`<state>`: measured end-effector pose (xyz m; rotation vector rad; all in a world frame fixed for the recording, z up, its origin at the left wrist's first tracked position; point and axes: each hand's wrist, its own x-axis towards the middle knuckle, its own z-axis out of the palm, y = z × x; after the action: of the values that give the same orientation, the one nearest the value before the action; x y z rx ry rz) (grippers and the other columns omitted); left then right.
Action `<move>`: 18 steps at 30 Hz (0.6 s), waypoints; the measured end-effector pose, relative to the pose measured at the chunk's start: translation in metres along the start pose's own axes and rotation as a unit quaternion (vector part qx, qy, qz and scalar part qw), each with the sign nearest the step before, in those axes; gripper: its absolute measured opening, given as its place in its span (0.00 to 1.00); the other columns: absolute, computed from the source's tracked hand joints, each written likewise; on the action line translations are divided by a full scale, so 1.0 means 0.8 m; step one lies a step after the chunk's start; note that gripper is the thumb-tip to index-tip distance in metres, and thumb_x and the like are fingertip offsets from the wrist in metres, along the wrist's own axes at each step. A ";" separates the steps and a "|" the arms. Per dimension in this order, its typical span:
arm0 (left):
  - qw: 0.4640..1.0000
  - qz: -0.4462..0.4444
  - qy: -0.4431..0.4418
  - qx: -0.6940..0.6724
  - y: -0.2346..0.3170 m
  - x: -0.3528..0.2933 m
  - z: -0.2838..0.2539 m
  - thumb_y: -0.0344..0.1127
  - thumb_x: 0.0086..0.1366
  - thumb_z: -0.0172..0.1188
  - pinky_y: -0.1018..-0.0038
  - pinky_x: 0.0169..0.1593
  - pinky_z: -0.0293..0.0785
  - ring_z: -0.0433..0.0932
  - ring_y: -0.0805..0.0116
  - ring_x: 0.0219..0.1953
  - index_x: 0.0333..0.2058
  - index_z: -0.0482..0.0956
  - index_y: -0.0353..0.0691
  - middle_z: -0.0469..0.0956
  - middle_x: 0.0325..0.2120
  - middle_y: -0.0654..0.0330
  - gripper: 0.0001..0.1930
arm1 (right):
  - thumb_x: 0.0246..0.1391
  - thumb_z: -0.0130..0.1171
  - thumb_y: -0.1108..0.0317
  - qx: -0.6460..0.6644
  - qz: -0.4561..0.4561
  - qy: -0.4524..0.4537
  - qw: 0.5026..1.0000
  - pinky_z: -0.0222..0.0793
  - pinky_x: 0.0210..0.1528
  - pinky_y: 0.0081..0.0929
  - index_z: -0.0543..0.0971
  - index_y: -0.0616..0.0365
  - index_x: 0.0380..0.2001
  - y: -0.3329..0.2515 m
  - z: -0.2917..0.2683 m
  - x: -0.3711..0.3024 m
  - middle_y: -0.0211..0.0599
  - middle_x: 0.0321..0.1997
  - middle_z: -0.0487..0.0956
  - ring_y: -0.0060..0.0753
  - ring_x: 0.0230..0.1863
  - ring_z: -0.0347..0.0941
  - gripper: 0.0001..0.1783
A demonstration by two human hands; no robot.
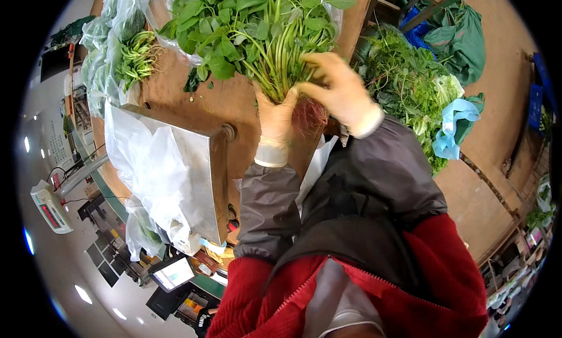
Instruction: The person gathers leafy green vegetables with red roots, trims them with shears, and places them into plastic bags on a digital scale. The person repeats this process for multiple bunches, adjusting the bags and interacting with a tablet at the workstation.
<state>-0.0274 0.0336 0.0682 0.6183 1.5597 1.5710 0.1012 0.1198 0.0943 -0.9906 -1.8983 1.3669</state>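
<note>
A bunch of leafy greens (275, 51) with long pale-green stems and reddish roots (310, 117) lies at the top middle, leaves pointing away from me. My left hand (274, 118), in a pale yellow glove, is closed around the base of the stems. From the right, my right hand (342, 92), also gloved and slightly blurred, curls its fingers at the stems just above the roots. What its fingertips pinch is partly hidden. Grey sleeve covers run over both forearms.
Left of my hands stands a metal scale platform (196, 180) draped with white plastic bags (149, 162); its display (51, 209) juts out left. Bagged greens (111, 51) and a small loose bunch (137, 57) sit at the upper left. A leafy heap (404, 74) lies on the floor at right.
</note>
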 end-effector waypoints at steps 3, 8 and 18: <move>0.999 0.030 0.015 -0.003 -0.007 0.003 -0.003 0.24 0.57 0.61 0.77 0.47 0.71 0.73 0.72 0.43 0.53 0.62 0.37 0.72 0.44 0.61 0.26 | 0.42 0.66 0.69 -0.041 -0.012 0.023 0.999 0.68 0.32 0.24 0.76 0.59 0.37 0.000 0.028 0.009 0.32 0.33 0.72 0.26 0.29 0.69 0.17; 0.999 -0.003 -0.003 -0.043 -0.008 0.001 -0.005 0.19 0.53 0.61 0.72 0.55 0.66 0.67 0.67 0.52 0.63 0.47 0.40 0.65 0.53 0.57 0.42 | 0.45 0.65 0.70 0.021 -0.001 0.042 0.999 0.66 0.31 0.20 0.77 0.59 0.34 0.002 0.027 0.009 0.30 0.30 0.72 0.22 0.28 0.68 0.12; 0.995 -0.025 -0.027 -0.092 0.006 -0.008 -0.009 0.17 0.54 0.57 0.71 0.59 0.62 0.65 0.66 0.55 0.65 0.40 0.40 0.62 0.56 0.56 0.45 | 0.54 0.57 0.68 0.311 0.090 0.016 0.946 0.71 0.39 0.18 0.72 0.63 0.41 -0.042 -0.128 0.018 0.40 0.36 0.79 0.25 0.34 0.75 0.13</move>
<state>-0.0310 0.0246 0.0730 0.5114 1.3621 1.6237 0.1682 0.1774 0.1568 -0.8572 -1.2287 1.8771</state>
